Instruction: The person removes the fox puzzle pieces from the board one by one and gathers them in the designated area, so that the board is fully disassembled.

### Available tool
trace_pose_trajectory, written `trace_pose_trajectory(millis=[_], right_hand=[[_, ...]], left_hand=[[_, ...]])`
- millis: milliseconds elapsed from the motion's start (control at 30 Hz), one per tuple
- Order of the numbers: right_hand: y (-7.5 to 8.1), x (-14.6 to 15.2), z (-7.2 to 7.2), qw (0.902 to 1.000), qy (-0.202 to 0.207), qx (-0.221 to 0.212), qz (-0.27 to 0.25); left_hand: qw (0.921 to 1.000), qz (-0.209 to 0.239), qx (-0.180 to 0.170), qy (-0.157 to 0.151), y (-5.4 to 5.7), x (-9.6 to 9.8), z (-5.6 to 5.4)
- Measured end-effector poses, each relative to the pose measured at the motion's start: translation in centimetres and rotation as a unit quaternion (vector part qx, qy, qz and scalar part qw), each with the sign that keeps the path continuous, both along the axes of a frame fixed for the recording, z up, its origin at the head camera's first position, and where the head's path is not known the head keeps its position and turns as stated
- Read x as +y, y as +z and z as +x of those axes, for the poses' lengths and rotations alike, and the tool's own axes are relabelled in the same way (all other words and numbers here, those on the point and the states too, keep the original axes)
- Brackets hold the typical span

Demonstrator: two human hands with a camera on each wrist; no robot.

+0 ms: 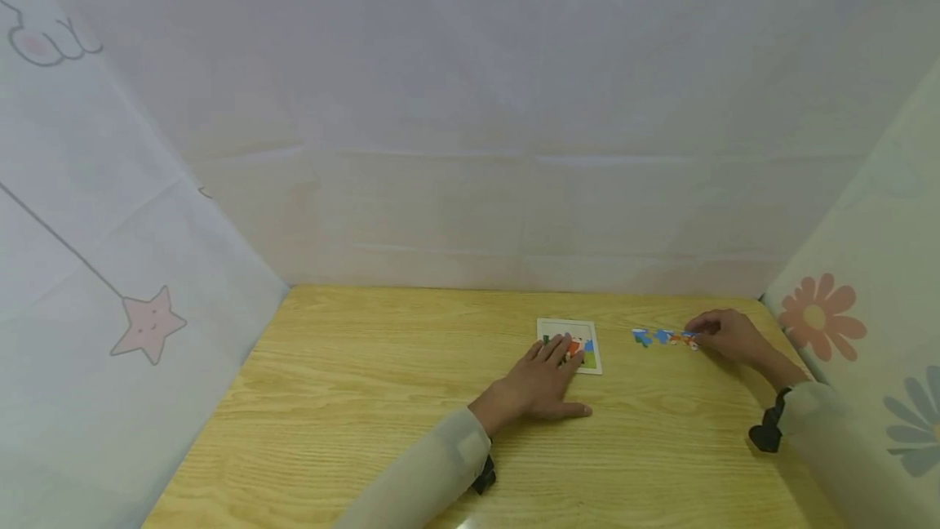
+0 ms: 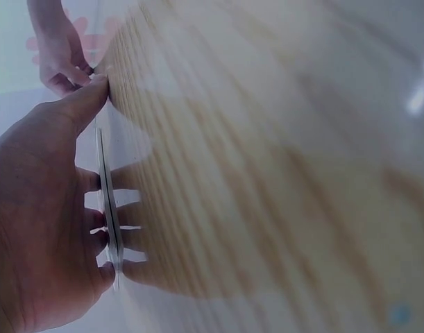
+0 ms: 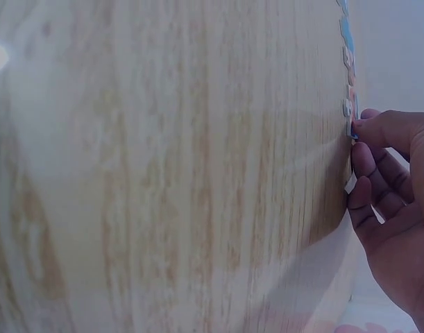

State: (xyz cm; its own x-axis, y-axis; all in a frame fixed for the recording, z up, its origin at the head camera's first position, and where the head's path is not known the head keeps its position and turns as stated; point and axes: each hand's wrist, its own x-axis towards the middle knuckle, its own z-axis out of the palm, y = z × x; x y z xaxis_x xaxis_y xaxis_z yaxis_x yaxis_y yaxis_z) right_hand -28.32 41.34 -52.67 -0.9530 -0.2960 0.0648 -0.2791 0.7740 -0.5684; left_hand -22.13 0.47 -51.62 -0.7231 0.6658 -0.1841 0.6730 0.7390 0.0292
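My left hand point(image 1: 542, 386) lies with fingers spread over a small white-framed picture puzzle board point(image 1: 596, 364), its fingertips on the board. Parts of a green, blue and orange picture show around those fingers; the rest is covered. In the left wrist view the board point(image 2: 109, 201) appears edge-on under the fingers. To the right of the board, several jigsaw pieces point(image 1: 662, 336) lie in a row. At the row's right end my right hand point(image 1: 730, 337) pinches a jigsaw piece point(image 3: 352, 129) with curled fingers and thumb, low against the table. Fingers partly hide that piece.
The wood-grain table point(image 1: 352, 398) runs back to a pale cloth wall point(image 1: 441, 145). Printed cloth point(image 1: 874, 268) borders the right side close to the right hand, and another printed cloth point(image 1: 88, 268) stands on the left. Each wrist wears a black strap point(image 1: 767, 431).
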Motion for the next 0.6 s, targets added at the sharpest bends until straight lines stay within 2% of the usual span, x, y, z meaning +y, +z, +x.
trace_pose_trajectory(millis=[333,600], right_hand=[[-0.32,0.13,-0.14,0.9999,0.002,0.012,0.01],[-0.09,-0.07,-0.03,0.9996,-0.008,0.027,-0.004]], left_hand=[[1.0,0.002,-0.002,-0.001,-0.13,-0.01,0.02],[0.9999,0.013,-0.006,0.002,-0.09,-0.05,-0.07]])
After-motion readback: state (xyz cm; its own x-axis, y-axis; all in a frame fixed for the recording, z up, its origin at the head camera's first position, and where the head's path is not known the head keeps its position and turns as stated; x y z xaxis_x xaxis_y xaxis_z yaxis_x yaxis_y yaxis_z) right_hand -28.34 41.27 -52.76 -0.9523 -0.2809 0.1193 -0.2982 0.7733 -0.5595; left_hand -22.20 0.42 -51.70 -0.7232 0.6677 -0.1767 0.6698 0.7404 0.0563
